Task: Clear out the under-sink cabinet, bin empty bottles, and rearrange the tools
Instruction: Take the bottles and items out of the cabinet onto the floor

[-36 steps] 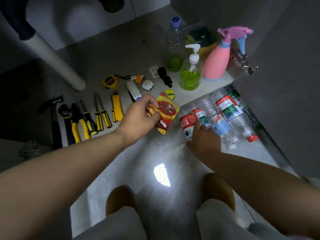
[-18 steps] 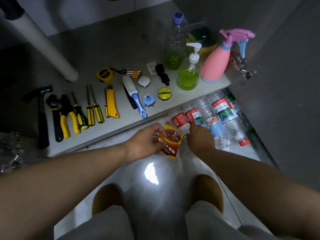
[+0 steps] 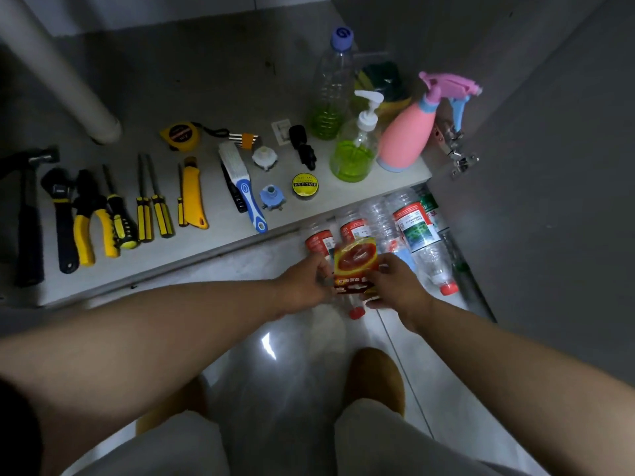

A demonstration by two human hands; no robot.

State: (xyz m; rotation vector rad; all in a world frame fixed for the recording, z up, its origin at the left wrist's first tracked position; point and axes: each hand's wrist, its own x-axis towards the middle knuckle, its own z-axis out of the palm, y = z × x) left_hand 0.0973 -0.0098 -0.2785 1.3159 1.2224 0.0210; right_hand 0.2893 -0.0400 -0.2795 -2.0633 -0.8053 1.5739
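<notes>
Both hands are at one small red and yellow packet point(image 3: 355, 266). The left hand point(image 3: 302, 286) pinches its left edge and the right hand point(image 3: 395, 286) grasps its right edge, so each grip is closed on it. The packet is held in the air, clear of the floor point(image 3: 292, 365).

The main risk lies right under the grip. Empty bottles point(image 3: 412, 231) lie on their sides there, packed together and running away to the right behind the grip. They are light and round, so a knuckle or a dropped packet would likely set them rolling. One with a red cap point(image 3: 357, 313) pokes out just below the hands. The light is poor, and it may be that the right hand's fingers also touch it. Pulled from both sides, the packet could tear or spill, if it has anything in it.

Beyond the grip, on the cabinet floor point(image 3: 223, 242), three containers stand upright:
- The tall bottle point(image 3: 331, 97) holds a little green liquid at the bottom.
- The pump bottle point(image 3: 354, 156) in front of it holds somewhat more of the same.
- The pink spray bottle point(image 3: 405, 139) is opaque, so its fill cannot be told.

The tools point(image 3: 144, 214) lie in a row far to the left of the grip.
</notes>
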